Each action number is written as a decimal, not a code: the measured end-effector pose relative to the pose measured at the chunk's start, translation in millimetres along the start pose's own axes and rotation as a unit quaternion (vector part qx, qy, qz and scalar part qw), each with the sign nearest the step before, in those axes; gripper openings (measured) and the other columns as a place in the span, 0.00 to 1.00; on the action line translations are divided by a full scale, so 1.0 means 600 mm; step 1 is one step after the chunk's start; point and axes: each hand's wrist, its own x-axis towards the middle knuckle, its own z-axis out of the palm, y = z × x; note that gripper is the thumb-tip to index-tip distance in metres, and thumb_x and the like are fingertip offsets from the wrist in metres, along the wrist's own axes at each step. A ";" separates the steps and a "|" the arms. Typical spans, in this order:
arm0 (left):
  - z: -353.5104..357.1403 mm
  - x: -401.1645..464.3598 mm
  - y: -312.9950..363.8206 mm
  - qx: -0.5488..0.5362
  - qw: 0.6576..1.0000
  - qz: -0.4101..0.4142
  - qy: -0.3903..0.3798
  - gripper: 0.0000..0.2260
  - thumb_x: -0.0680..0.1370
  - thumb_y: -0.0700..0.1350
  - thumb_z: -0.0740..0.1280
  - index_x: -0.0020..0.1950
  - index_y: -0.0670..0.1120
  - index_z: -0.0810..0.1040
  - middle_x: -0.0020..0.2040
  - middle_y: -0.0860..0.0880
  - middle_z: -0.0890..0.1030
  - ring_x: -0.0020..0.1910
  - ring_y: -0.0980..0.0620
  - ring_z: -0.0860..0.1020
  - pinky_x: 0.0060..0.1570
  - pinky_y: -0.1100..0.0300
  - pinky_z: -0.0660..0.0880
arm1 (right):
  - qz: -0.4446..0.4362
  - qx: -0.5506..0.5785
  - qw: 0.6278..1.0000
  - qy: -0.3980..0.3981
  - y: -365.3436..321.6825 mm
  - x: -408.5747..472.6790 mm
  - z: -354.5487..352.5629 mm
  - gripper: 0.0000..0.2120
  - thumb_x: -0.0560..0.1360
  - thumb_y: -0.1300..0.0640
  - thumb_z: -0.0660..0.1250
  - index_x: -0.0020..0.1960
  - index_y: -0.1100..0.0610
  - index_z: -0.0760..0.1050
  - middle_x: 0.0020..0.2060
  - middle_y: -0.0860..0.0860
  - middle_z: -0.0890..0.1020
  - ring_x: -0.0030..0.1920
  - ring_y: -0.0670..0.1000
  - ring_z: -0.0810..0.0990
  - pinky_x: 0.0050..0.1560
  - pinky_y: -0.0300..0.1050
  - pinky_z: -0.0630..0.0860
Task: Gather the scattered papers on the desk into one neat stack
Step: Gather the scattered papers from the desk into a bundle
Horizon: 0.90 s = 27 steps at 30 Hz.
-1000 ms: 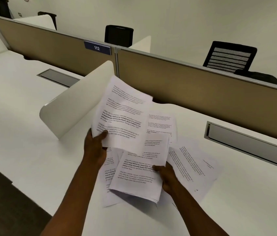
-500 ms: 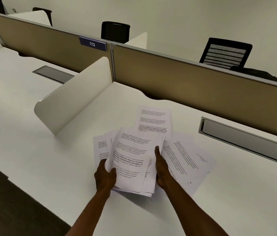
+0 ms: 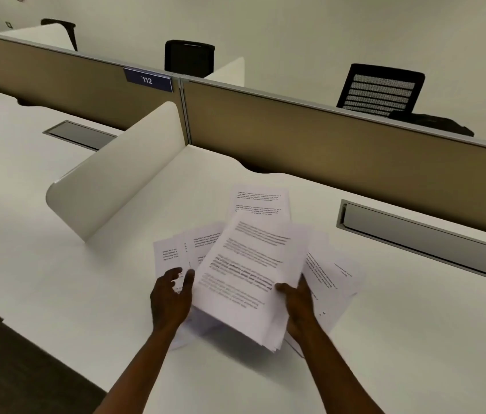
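A: Two hands over the desk [image 3: 385, 339]. Right hand [image 3: 297, 306] grips the right edge of a sheaf [image 3: 247, 273], thumb on top, fingers hidden beneath.

B: Sheaf position?

A: Near end raised off the desk, shadow under it; print blurred. It sits just right of the white divider [image 3: 122, 180], towards the front edge.

B: Left hand [image 3: 171, 297]?

A: Open, fingers slightly curled, at the sheaf's left edge. Whether it touches the sheaf, cannot tell. It lies over flat sheets.

B: Loose papers?

A: Still spread on the desk. Left sheets [image 3: 173, 252] fan out from under the sheaf, on the divider's side. One far sheet [image 3: 261, 201] pokes out behind the sheaf, towards the tan partition [image 3: 340, 150]. Right sheets [image 3: 334, 273] lie flat on the side away from the divider, partly under the right hand.

B: Anything else nearby?

A: Grey cable tray [image 3: 423, 240] set in the desk, further right of the divider, apart from the papers.
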 end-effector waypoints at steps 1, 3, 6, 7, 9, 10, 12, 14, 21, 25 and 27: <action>0.012 0.003 0.008 -0.010 1.000 0.021 0.001 0.17 0.78 0.52 0.68 0.64 0.46 0.78 0.62 0.43 0.80 0.58 0.44 0.80 0.54 0.54 0.77 | -0.003 0.023 1.000 0.020 -0.006 0.000 -0.019 0.30 0.72 0.72 0.67 0.69 0.50 0.72 0.57 0.52 0.82 0.54 0.56 0.81 0.50 0.52 0.80; 0.046 0.007 0.020 0.024 0.996 0.083 -0.015 0.14 0.80 0.45 0.67 0.64 0.44 0.78 0.62 0.43 0.80 0.59 0.43 0.80 0.56 0.54 0.76 | -0.011 0.056 0.997 0.056 -0.020 0.002 -0.054 0.30 0.71 0.73 0.66 0.69 0.52 0.72 0.60 0.55 0.81 0.58 0.60 0.79 0.59 0.61 0.77; 0.111 0.004 0.034 0.107 0.976 0.150 -0.115 0.21 0.77 0.45 0.69 0.70 0.44 0.73 0.68 0.44 0.76 0.68 0.44 0.74 0.67 0.51 0.71 | -0.036 0.096 0.991 0.091 -0.039 0.004 -0.098 0.31 0.71 0.75 0.65 0.70 0.53 0.72 0.63 0.57 0.80 0.59 0.62 0.78 0.60 0.60 0.76; 0.132 0.003 0.037 0.140 0.964 0.168 -0.151 0.25 0.77 0.48 0.70 0.73 0.44 0.70 0.72 0.44 0.73 0.71 0.44 0.70 0.70 0.51 0.68 | -0.043 0.107 0.989 0.097 -0.046 0.004 -0.111 0.31 0.71 0.75 0.65 0.69 0.53 0.72 0.63 0.57 0.80 0.58 0.62 0.79 0.58 0.57 0.77; 0.166 0.005 0.043 0.202 0.940 0.189 -0.201 0.33 0.76 0.53 0.70 0.78 0.45 0.63 0.77 0.44 0.66 0.76 0.45 0.63 0.74 0.50 0.63 | -0.050 0.122 0.985 0.110 -0.055 0.009 -0.139 0.31 0.71 0.74 0.65 0.69 0.52 0.72 0.63 0.57 0.79 0.59 0.63 0.78 0.57 0.59 0.77; 0.178 0.009 0.047 0.229 0.930 0.190 -0.216 0.37 0.76 0.56 0.70 0.79 0.46 0.59 0.78 0.43 0.62 0.77 0.44 0.60 0.75 0.49 0.60 | -0.048 0.124 0.984 0.118 -0.059 0.012 -0.154 0.31 0.72 0.74 0.65 0.70 0.51 0.72 0.64 0.57 0.79 0.61 0.64 0.77 0.60 0.62 0.76; 0.195 0.021 0.052 0.283 0.911 0.190 -0.233 0.42 0.74 0.59 0.71 0.81 0.46 0.54 0.80 0.42 0.59 0.79 0.43 0.56 0.76 0.47 0.57 | -0.039 0.124 0.983 0.126 -0.060 0.016 -0.185 0.30 0.73 0.73 0.65 0.70 0.50 0.72 0.65 0.57 0.79 0.62 0.66 0.76 0.64 0.68 0.72; 0.204 0.028 0.055 0.332 0.892 0.192 -0.241 0.46 0.72 0.62 0.71 0.81 0.46 0.51 0.79 0.42 0.58 0.78 0.41 0.57 0.76 0.46 0.57 | -0.030 0.119 0.984 0.132 -0.056 0.017 -0.209 0.29 0.73 0.72 0.65 0.69 0.49 0.72 0.64 0.58 0.79 0.63 0.66 0.76 0.64 0.69 0.72; 0.222 0.024 0.073 0.395 0.874 0.192 -0.209 0.45 0.71 0.61 0.72 0.80 0.46 0.53 0.72 0.43 0.69 0.70 0.41 0.67 0.68 0.45 0.62 | -0.029 0.113 0.985 0.125 -0.038 0.010 -0.231 0.27 0.74 0.70 0.65 0.69 0.49 0.72 0.63 0.58 0.79 0.60 0.66 0.77 0.59 0.66 0.75; 0.265 -0.020 0.098 0.345 0.880 0.209 -0.250 0.32 0.72 0.53 0.73 0.73 0.46 0.67 0.66 0.44 0.77 0.66 0.42 0.74 0.63 0.50 0.67 | -0.032 0.128 0.979 0.158 -0.041 -0.016 -0.288 0.26 0.75 0.69 0.66 0.68 0.49 0.73 0.62 0.58 0.80 0.59 0.66 0.78 0.56 0.64 0.78; 0.262 -0.034 0.099 0.235 0.913 0.194 -0.272 0.20 0.71 0.45 0.73 0.62 0.43 0.77 0.59 0.44 0.81 0.59 0.43 0.79 0.53 0.58 0.71 | -0.015 0.154 0.977 0.148 -0.042 -0.024 -0.301 0.25 0.74 0.68 0.66 0.68 0.49 0.74 0.61 0.58 0.81 0.59 0.66 0.78 0.56 0.64 0.78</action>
